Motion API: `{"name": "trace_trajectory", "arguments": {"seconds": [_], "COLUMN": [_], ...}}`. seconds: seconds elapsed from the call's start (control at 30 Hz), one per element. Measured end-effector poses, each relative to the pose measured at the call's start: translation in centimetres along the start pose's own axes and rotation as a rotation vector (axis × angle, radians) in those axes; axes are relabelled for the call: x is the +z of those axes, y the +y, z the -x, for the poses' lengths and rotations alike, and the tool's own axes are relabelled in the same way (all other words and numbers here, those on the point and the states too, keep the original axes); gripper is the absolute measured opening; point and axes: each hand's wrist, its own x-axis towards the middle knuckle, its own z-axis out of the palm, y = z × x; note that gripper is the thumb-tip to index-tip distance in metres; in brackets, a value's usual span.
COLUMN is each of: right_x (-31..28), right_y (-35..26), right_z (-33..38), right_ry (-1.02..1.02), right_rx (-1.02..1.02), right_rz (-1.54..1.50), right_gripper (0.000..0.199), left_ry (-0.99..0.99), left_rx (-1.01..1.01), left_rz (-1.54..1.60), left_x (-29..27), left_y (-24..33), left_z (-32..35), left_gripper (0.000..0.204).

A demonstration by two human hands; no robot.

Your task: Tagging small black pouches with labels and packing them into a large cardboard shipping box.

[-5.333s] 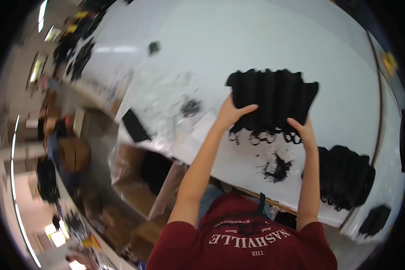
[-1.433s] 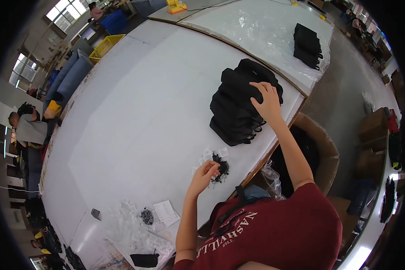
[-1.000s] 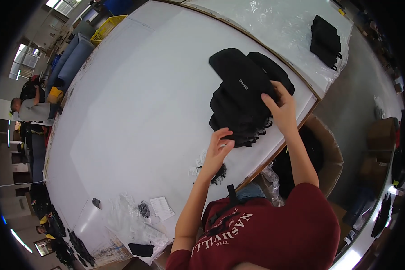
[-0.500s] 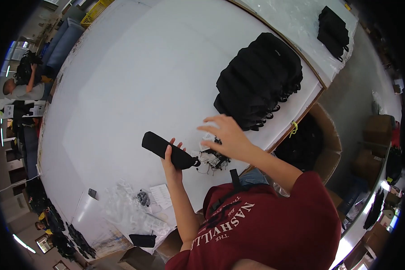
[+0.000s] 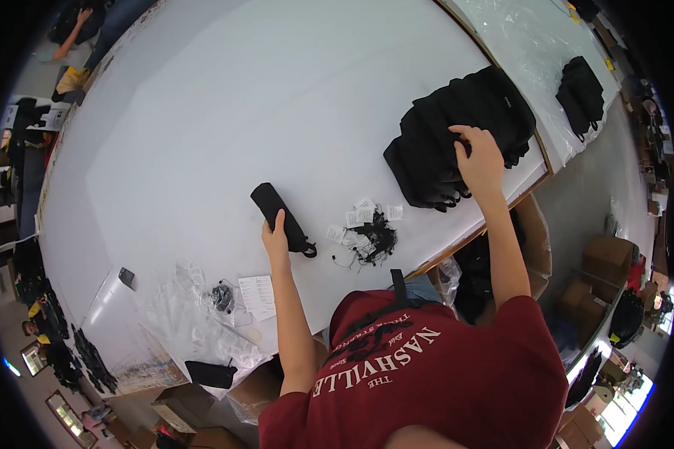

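Note:
My left hand (image 5: 275,241) is closed around a long black fabric pouch (image 5: 278,212) with a small loop at its near end, held tilted over the white table. At the right, my right hand (image 5: 481,159) is over a row of overlapping black pouches (image 5: 468,101), its thumb and forefinger apart at the near side of the row. Whether its fingertips touch the fabric I cannot tell. Between the hands lies a tangled heap of white paper tags on black cords (image 5: 374,238).
Clear plastic bags (image 5: 183,307), a printed sheet (image 5: 257,297) and a flat black pouch (image 5: 210,373) lie at the near left. More black pouches (image 5: 580,97) rest on plastic at the far right. Beside the table edge stands an open cardboard box (image 5: 535,239) with dark contents.
My right hand has moved right and away, from above the tags to the pouch row. My left hand still holds its pouch, now turned more upright in the picture. The whole view has shifted.

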Motion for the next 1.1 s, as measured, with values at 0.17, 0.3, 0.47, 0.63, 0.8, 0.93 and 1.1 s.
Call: {"name": "trace_trajectory", "arguments": {"seconds": [0.17,0.3,0.47,0.63,0.8,0.93,1.1], "right_x": [-1.8,5.8,18.6,19.9,24.4,24.3,15.9], "right_y": [-4.3,-9.5,-14.5,-17.9,-18.1,-19.5,-14.9], "right_z": [-0.3,0.9,8.0,11.2,9.7,7.3,4.8], "right_ry": [-0.035,-0.382,-0.989,-1.06,-1.157,-0.97,-0.497], "right_rx": [0.158,0.595,1.043,1.069,0.801,0.316,0.02], "right_rz": [-0.722,-1.617,-1.74,-1.323,-1.251,-0.82,-0.699], "right_gripper": [0.025,0.039,0.045,0.043,0.053,0.05,0.039], "left_ry": [0.136,0.076,0.11,0.081,0.177,0.196,0.173], "left_rx": [0.264,0.411,0.346,0.201,0.282,0.342,0.437], "left_rz": [0.071,-0.296,-0.231,-0.162,-0.39,-0.597,-0.803], "left_x": [1.4,0.1,0.2,-0.3,0.0,-0.7,0.3], "left_y": [0.9,1.1,0.6,1.4,4.3,5.9,4.9], "left_z": [1.8,2.1,1.7,1.5,0.1,-2.7,-3.3], "left_gripper": [0.055,0.044,0.043,0.056,0.063,0.062,0.078]}}
